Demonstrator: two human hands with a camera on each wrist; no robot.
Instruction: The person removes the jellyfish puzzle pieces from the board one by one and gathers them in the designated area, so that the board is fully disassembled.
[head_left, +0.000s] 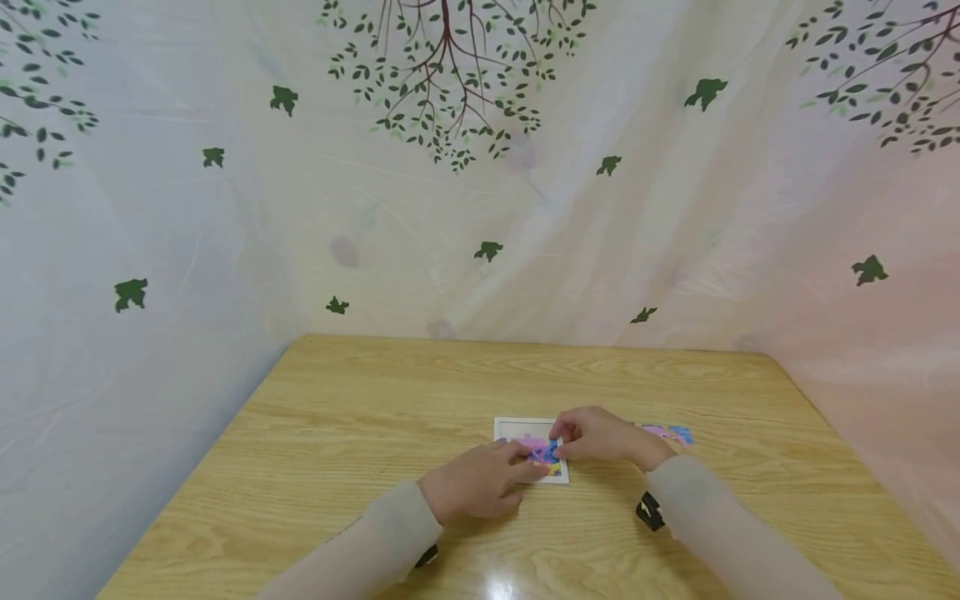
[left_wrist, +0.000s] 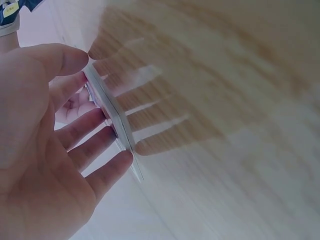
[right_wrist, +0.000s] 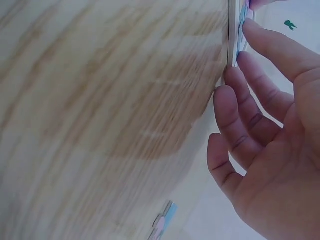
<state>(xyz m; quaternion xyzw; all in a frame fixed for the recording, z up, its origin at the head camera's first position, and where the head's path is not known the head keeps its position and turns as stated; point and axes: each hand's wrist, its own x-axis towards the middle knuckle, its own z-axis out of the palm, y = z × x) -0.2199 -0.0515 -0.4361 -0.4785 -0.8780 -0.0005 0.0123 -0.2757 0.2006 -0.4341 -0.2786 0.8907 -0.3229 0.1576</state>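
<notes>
Hands, two: left hand (head_left: 476, 482), fingers spread, touching the board (head_left: 517, 428); right hand (head_left: 600, 435), thumb and forefinger apart, at its right edge. Board, one, flat on the table (head_left: 375, 392). Loose pieces (head_left: 681, 435), right: I couldn't count them. Wrist views alone showed the board's thickness.

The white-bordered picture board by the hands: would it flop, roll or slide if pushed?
The board is likely stiff: its edge looks straight in the left wrist view. Lying flat, it probably won't roll. It might slide, since the table looks smooth and reflective.
</notes>
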